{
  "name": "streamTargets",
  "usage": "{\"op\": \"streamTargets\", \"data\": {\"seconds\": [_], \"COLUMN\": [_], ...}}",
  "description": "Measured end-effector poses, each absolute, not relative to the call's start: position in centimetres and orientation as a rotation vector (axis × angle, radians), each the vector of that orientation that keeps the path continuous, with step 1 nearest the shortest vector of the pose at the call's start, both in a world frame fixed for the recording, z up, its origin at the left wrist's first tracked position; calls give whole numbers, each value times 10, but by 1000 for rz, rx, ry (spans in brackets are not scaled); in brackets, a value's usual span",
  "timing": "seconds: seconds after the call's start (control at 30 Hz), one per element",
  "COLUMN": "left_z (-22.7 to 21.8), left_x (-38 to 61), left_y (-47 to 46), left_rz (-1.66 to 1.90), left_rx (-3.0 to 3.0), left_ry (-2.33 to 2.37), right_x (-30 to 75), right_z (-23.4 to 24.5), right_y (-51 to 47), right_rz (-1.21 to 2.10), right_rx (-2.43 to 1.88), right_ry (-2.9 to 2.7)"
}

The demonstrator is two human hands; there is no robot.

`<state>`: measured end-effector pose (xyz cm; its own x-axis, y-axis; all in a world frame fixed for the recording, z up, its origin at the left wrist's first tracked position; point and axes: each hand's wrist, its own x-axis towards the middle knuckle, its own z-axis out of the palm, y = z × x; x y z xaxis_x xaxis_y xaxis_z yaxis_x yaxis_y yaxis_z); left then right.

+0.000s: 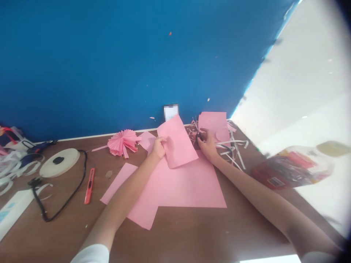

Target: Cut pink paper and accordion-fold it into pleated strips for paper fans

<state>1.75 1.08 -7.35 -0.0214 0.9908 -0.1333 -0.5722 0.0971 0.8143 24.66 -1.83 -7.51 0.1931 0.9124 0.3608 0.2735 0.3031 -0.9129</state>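
Observation:
My left hand (159,147) is closed on the edge of a pink paper sheet (179,144), which it holds tilted above other pink sheets (189,190) spread on the table. On the right, my right hand (207,146) has its fingers curled at a small black-handled thing (199,136), which looks like scissors; the hand partly hides it. Just behind that hand lies another pink paper piece (212,120), among white paper strips (238,157). A pleated pink paper rosette (123,142) lies left of my left hand.
A red box cutter (89,186) lies on the brown table (186,241). Farther left are a round white disc (60,162), a black cable (65,206), a white power strip (15,210) and white paper curls (16,164). A plastic-wrapped packet (293,166) sits right; a blue wall (123,65) stands behind.

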Motion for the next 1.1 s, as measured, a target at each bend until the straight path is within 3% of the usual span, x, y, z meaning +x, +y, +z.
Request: {"op": "streamTargets", "data": {"seconds": [0.2,0.47,0.87,1.1], "left_z": [-52,-18,-26,-34], "left_x": [21,7,22,29], "left_y": [7,0,-20,-28], "left_rz": [1323,1472,1058,1118], "left_rx": [586,977,1696,1752], "left_ry": [682,561,645,714], "right_x": [249,252,254,255], "right_z": [-77,-79,-78,-77], "right_y": [-13,-15,-14,-13], "right_rz": [628,588,451,496], "right_rx": [-1343,-1333,-1409,-1380], "right_ry": [-1250,-1301,-1344,-1320]}}
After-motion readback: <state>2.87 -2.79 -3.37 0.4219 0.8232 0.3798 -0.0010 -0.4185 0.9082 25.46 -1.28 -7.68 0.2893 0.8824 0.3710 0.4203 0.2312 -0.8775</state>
